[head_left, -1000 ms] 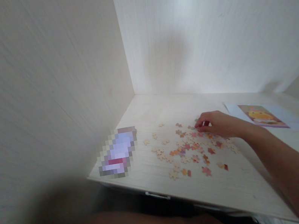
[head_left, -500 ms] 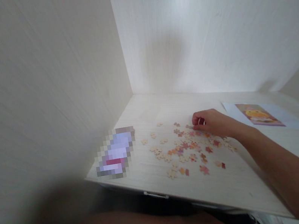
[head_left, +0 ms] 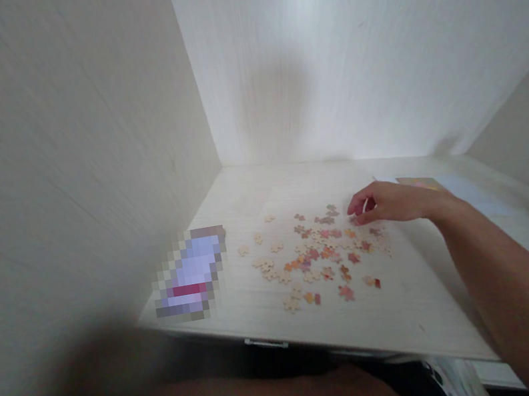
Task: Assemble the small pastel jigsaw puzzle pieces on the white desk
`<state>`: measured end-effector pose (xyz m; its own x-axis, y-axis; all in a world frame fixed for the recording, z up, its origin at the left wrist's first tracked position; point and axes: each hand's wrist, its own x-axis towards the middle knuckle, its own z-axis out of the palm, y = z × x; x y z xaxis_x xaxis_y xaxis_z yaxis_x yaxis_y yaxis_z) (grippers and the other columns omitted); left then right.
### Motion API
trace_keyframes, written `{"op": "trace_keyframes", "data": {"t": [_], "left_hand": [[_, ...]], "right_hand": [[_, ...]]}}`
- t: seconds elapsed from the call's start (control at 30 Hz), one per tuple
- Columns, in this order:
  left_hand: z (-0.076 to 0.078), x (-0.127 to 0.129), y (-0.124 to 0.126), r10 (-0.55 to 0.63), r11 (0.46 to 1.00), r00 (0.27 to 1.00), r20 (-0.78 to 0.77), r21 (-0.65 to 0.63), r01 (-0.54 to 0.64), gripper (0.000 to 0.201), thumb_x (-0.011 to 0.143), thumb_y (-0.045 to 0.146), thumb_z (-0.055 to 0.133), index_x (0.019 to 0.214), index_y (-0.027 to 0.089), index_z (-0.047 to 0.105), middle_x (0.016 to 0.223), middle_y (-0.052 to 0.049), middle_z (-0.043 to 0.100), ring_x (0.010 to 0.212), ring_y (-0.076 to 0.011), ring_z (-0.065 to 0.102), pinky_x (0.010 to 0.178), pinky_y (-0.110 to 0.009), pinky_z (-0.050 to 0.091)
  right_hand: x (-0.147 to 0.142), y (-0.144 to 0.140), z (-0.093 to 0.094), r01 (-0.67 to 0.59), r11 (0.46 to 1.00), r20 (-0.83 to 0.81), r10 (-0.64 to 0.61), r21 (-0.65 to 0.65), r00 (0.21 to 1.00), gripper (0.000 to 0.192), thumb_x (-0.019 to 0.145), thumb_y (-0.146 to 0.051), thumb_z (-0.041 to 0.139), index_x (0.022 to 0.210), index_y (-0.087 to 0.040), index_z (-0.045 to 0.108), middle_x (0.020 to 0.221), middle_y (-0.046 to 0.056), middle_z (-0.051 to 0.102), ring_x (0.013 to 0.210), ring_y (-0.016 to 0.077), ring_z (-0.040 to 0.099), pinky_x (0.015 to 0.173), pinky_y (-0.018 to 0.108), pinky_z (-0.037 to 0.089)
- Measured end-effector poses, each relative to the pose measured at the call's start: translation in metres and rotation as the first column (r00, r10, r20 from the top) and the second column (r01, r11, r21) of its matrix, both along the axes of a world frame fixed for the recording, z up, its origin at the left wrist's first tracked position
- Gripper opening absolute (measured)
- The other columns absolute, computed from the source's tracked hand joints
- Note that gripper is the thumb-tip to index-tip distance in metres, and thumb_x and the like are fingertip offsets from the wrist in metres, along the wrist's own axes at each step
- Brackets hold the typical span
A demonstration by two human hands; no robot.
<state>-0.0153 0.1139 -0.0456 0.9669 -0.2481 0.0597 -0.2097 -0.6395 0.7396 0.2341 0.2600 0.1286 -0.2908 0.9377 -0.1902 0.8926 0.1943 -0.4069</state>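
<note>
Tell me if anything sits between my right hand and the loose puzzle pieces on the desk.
Nothing visible does. The right hand hovers at the right edge of the scattered puzzle pieces, fingertips right beside the nearest ones. The blurred-out object lies off to the left, beyond the pieces, and the picture sheet lies behind the hand.

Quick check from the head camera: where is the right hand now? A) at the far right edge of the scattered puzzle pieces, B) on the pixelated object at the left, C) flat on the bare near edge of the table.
A: the right hand sits, fingers curled, at the far right edge of the puzzle pieces.
</note>
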Motion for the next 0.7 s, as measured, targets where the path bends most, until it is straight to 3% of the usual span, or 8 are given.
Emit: {"op": "trace_keyframes", "data": {"t": [0.13,0.3,0.47,0.7], "left_hand": [[0.017,-0.004,-0.004,0.012,0.987,1.0,0.01,0.157,-0.013,0.017,0.089,0.028,0.053,0.1,0.023,0.065,0.105,-0.004,0.071,0.096,-0.0189,0.068,0.061,-0.027,0.05],[0.044,-0.01,-0.006,0.064,0.974,0.998,-0.018,0.221,-0.059,0.02,0.091,0.028,0.055,0.105,0.019,0.067,0.101,-0.003,0.072,0.092,-0.0165,0.068,0.061,-0.026,0.047],[0.048,-0.012,-0.009,0.126,0.94,0.992,0.031,0.317,-0.129,0.022,0.089,0.034,0.056,0.103,0.023,0.068,0.093,0.001,0.072,0.084,-0.0172,0.068,0.054,-0.03,0.041],[0.048,-0.013,-0.01,0.11,0.949,0.993,0.037,0.293,-0.116,0.023,0.09,0.033,0.055,0.103,0.02,0.069,0.096,0.0,0.073,0.089,-0.0167,0.068,0.061,-0.028,0.045]], "right_hand": [[0.02,0.0,-0.002,0.02,0.994,-0.033,-0.024,-0.11,0.999,0.033,0.071,-0.036,0.072,0.099,-0.02,0.074,0.092,0.006,0.074,0.08,0.0205,0.067,0.07,0.029,0.051],[0.016,0.001,0.001,0.056,0.991,-0.025,-0.06,-0.123,0.998,0.027,0.072,-0.034,0.071,0.095,-0.02,0.074,0.094,0.006,0.075,0.086,0.0213,0.067,0.073,0.029,0.05],[0.002,-0.005,0.011,0.037,0.992,0.04,-0.032,-0.123,0.999,0.036,0.066,-0.039,0.077,0.096,-0.019,0.074,0.094,0.006,0.075,0.083,0.0213,0.067,0.068,0.028,0.048],[-0.015,-0.01,0.015,-0.007,0.989,0.069,0.017,-0.15,0.997,0.019,0.072,-0.03,0.072,0.086,-0.017,0.072,0.081,0.004,0.072,0.074,0.0177,0.064,0.059,0.026,0.045]]}}
